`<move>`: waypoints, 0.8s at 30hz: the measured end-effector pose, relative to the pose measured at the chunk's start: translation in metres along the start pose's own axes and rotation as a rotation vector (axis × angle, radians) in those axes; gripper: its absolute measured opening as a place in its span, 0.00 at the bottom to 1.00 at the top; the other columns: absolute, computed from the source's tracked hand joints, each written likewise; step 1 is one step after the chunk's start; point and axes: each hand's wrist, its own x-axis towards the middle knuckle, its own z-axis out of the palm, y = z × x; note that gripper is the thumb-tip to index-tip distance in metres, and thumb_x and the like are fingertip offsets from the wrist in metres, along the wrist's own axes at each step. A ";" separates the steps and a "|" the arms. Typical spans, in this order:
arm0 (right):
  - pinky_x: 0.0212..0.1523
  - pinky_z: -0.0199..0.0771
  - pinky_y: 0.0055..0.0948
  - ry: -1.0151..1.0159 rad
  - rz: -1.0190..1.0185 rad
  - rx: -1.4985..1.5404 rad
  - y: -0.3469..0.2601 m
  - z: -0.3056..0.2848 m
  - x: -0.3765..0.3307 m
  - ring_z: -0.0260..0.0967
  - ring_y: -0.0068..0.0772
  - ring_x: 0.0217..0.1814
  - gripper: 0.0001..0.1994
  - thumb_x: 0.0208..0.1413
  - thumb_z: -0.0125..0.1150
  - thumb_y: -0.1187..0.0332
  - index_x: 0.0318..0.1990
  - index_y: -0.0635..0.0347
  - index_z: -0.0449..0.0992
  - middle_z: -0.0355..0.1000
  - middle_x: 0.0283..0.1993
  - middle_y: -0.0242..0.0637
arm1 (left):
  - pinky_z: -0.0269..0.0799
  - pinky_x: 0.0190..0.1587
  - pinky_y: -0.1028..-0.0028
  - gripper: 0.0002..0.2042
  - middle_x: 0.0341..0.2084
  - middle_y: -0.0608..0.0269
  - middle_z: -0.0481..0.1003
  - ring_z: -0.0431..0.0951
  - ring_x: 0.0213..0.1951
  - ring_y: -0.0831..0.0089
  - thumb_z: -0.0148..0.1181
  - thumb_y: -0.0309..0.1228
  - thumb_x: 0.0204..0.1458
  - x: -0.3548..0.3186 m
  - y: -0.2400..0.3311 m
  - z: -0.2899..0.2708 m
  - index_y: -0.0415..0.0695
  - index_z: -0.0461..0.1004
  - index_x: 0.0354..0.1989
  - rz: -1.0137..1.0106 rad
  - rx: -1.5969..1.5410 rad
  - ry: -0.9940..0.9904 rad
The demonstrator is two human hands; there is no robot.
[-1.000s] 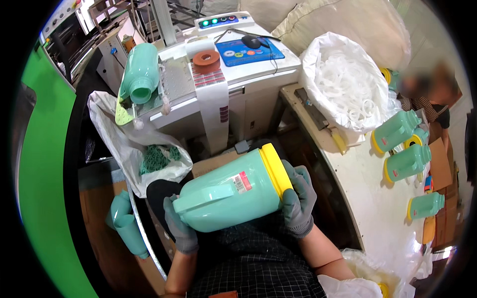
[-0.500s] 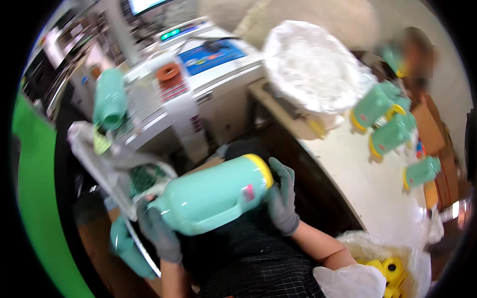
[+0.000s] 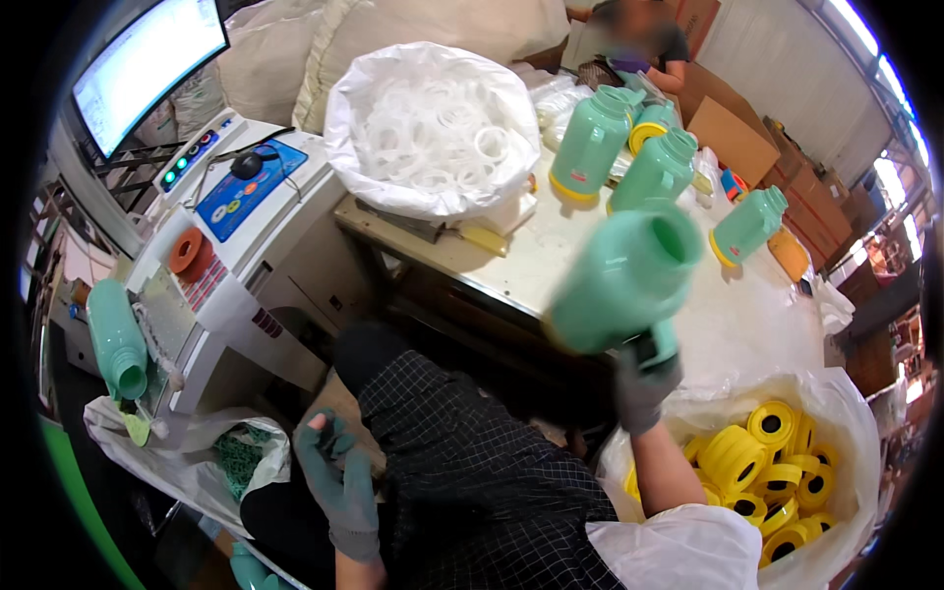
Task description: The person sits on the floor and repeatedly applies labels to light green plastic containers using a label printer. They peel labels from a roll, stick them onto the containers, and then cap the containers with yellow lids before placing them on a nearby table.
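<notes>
The right hand (image 3: 644,379) grips a green jug (image 3: 624,280) by its handle and carries it, blurred, above the near table (image 3: 551,261) edge, mouth toward three jugs (image 3: 659,167) standing far right. The left hand (image 3: 339,482) rests open and empty on the lap. Judged step: setting it down; next needs an upright placement beside them.

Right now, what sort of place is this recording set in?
Likely a small flask assembly workshop: green flask bodies stand on the worktable, with bags of white rings and yellow caps alongside.
</notes>
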 end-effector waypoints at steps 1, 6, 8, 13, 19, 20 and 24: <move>0.40 0.79 0.36 0.082 0.141 0.105 0.033 -0.010 0.012 0.75 0.28 0.40 0.15 0.55 0.79 0.69 0.43 0.63 0.78 0.79 0.40 0.34 | 0.70 0.63 0.67 0.25 0.61 0.54 0.71 0.74 0.59 0.68 0.60 0.24 0.65 -0.006 -0.010 0.000 0.38 0.65 0.70 -0.092 -0.006 -0.018; 0.42 0.79 0.29 0.375 0.022 -0.175 0.167 -0.045 0.102 0.73 0.23 0.37 0.15 0.59 0.77 0.65 0.46 0.63 0.79 0.77 0.38 0.32 | 0.75 0.51 0.75 0.23 0.50 0.61 0.74 0.75 0.47 0.78 0.59 0.19 0.61 -0.036 -0.040 -0.010 0.38 0.68 0.66 -0.312 0.042 0.003; 0.47 0.81 0.37 0.431 0.245 -0.263 0.207 -0.047 0.151 0.75 0.29 0.41 0.13 0.63 0.71 0.62 0.47 0.62 0.80 0.79 0.40 0.35 | 0.76 0.53 0.74 0.23 0.52 0.60 0.75 0.76 0.49 0.76 0.61 0.21 0.63 -0.039 -0.047 -0.023 0.39 0.69 0.67 -0.436 -0.099 -0.122; 0.47 0.81 0.40 0.186 0.012 -0.549 0.239 -0.020 0.205 0.74 0.37 0.42 0.20 0.64 0.72 0.58 0.52 0.65 0.77 0.76 0.43 0.42 | 0.77 0.55 0.72 0.24 0.52 0.58 0.77 0.80 0.52 0.71 0.68 0.34 0.65 -0.040 -0.028 -0.037 0.42 0.70 0.67 -0.327 0.155 -0.296; 0.48 0.81 0.43 -0.215 -0.404 -0.028 0.124 0.110 0.036 0.73 0.46 0.44 0.28 0.64 0.73 0.52 0.58 0.67 0.74 0.74 0.47 0.50 | 0.76 0.53 0.72 0.20 0.49 0.59 0.74 0.78 0.47 0.76 0.70 0.27 0.61 -0.103 -0.058 -0.110 0.40 0.72 0.59 0.030 0.437 0.581; 0.48 0.81 0.43 -0.398 -0.355 0.059 0.110 0.127 0.007 0.73 0.48 0.44 0.29 0.64 0.73 0.51 0.59 0.68 0.73 0.73 0.48 0.52 | 0.76 0.51 0.73 0.20 0.49 0.59 0.75 0.78 0.45 0.76 0.69 0.26 0.60 -0.110 -0.063 -0.127 0.41 0.72 0.59 0.162 0.607 0.722; 0.73 0.66 0.46 -0.878 -0.629 0.212 0.011 0.184 -0.094 0.68 0.50 0.70 0.23 0.65 0.61 0.76 0.66 0.70 0.69 0.71 0.67 0.53 | 0.76 0.49 0.63 0.20 0.43 0.51 0.79 0.80 0.44 0.61 0.72 0.32 0.56 -0.133 -0.091 -0.225 0.38 0.76 0.54 -0.129 1.087 1.047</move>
